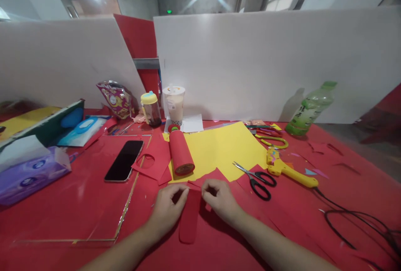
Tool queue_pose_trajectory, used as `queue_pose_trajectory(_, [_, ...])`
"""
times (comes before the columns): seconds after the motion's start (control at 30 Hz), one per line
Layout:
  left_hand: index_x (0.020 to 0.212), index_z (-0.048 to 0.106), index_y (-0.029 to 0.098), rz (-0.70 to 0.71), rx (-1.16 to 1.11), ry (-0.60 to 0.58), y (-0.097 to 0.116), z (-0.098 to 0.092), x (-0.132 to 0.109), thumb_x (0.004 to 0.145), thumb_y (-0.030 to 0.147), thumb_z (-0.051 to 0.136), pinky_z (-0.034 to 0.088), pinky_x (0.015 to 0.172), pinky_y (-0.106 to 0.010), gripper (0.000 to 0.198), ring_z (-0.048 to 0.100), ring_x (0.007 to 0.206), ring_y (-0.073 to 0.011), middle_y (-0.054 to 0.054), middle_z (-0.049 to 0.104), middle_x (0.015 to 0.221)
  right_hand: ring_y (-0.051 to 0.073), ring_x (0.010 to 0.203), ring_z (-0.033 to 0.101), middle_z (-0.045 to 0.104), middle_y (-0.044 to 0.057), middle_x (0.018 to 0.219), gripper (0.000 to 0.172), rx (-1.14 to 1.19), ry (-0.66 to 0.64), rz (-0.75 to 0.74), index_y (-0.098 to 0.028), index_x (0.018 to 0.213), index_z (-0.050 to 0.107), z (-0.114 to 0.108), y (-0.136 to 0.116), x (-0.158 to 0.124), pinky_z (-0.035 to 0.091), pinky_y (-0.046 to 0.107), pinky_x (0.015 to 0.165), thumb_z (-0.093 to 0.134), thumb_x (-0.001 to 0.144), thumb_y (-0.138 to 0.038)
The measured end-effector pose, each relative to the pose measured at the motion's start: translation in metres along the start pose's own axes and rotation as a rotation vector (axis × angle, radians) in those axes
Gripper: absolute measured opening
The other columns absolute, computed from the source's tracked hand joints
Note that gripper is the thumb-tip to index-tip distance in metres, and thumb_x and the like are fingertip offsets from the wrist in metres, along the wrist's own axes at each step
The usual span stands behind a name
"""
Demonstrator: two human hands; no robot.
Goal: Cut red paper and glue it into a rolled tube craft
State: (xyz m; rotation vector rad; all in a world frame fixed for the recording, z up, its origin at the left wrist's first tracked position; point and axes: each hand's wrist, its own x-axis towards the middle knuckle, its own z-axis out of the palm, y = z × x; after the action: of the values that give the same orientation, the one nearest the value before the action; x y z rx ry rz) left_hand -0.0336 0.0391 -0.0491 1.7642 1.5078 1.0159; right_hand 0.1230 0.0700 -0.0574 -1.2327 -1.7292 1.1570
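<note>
My left hand (pixel 169 206) pinches the upper left corner of a red paper strip (pixel 189 218) with a rounded lower end. At the strip's upper right edge, my right hand (pixel 221 199) is closed, thumb against fingers; a small red bit shows beneath it. Whether it grips the strip or a separate scrap is hard to make out. Just beyond the hands, a red paper-covered cylinder (pixel 181 152) lies on its side on a yellow sheet (pixel 222 149). Black-handled scissors (pixel 257 180) rest to the right, blades slightly apart.
A yellow glue gun (pixel 290 170) with a black cable (pixel 351 214) lies right, near a tilted green bottle (pixel 310 110). A phone (pixel 124 161) and a purple tissue pack (pixel 34 172) are left. A drink cup (pixel 174 103) and yellow-lidded jar (pixel 151 110) stand behind, before white boards (pixel 266 62).
</note>
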Motion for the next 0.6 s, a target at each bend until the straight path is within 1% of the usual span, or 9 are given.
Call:
queue_pose_trajectory(0.07, [0.071,0.062,0.015,-0.013,0.004,0.026,-0.0005,-0.0001,-0.0005,0.079,0.025,0.045,0.047,0.062,-0.026,0.021,0.061,0.065,-0.0163,-0.005,0.067,0.07,0.01,0.048,0.04,0.042,-0.003,0.05,0.009,0.057,0.026,-0.008,-0.018,0.053,0.043,-0.0003,0.002,-0.0001,0.034,0.021,0.048,0.041,0.061,-0.013])
queue_pose_trajectory(0.13, [0.071,0.062,0.015,0.007,0.01,0.024,-0.0005,0.0004,-0.0012,0.079,0.024,0.046,0.047,0.062,-0.026,0.02,0.061,0.065,-0.0157,-0.004,0.067,0.07,0.011,0.054,0.043,0.047,-0.002,0.058,0.005,0.108,0.052,-0.051,-0.018,0.064,0.046,0.0001,0.003,-0.0011,0.037,0.022,0.051,0.042,0.065,-0.016])
queue_pose_trajectory(0.2, [0.07,0.061,0.015,0.05,0.027,0.008,-0.0004,0.0011,-0.002,0.078,0.022,0.046,0.047,0.062,-0.025,0.019,0.061,0.064,-0.0148,-0.004,0.067,0.069,0.012,0.059,0.047,0.052,0.0,0.068,0.008,0.086,0.043,-0.097,-0.018,0.075,0.048,0.0009,0.0021,-0.0027,0.04,0.024,0.056,0.044,0.068,-0.018])
queue_pose_trajectory(0.23, [0.069,0.061,0.016,0.074,0.04,0.0,-0.0005,0.0015,-0.0025,0.078,0.021,0.046,0.047,0.062,-0.025,0.018,0.061,0.064,-0.0144,-0.003,0.067,0.069,0.012,0.06,0.048,0.053,0.001,0.069,0.009,0.043,0.028,-0.121,-0.018,0.076,0.049,0.0013,0.001,-0.0035,0.04,0.024,0.057,0.045,0.068,-0.018])
queue_pose_trajectory(0.3, [0.068,0.061,0.016,0.116,0.073,-0.019,-0.0008,0.0021,-0.0031,0.077,0.019,0.046,0.046,0.062,-0.025,0.017,0.06,0.062,-0.014,-0.003,0.066,0.067,0.012,0.059,0.047,0.052,0.0,0.065,0.005,-0.058,0.004,-0.174,-0.018,0.071,0.05,0.0017,-0.0015,-0.0049,0.04,0.024,0.057,0.045,0.07,-0.016])
queue_pose_trajectory(0.4, [0.068,0.06,0.015,0.136,0.111,-0.046,-0.0014,0.0026,-0.0032,0.076,0.017,0.046,0.046,0.06,-0.024,0.017,0.059,0.061,-0.0139,-0.003,0.065,0.066,0.011,0.056,0.046,0.05,-0.001,0.06,0.009,-0.145,-0.001,-0.249,-0.018,0.064,0.049,0.0018,-0.0043,-0.0058,0.038,0.023,0.056,0.045,0.07,-0.013])
queue_pose_trajectory(0.6, [0.061,0.057,0.015,0.167,0.136,-0.066,0.0001,0.0032,-0.0021,0.076,0.016,0.044,0.044,0.055,-0.022,0.02,0.056,0.055,-0.0131,-0.002,0.062,0.059,0.012,0.055,0.047,0.053,0.001,0.06,0.009,-0.187,-0.014,-0.28,-0.017,0.062,0.05,0.0029,-0.0029,-0.0059,0.038,0.023,0.054,0.045,0.067,-0.011])
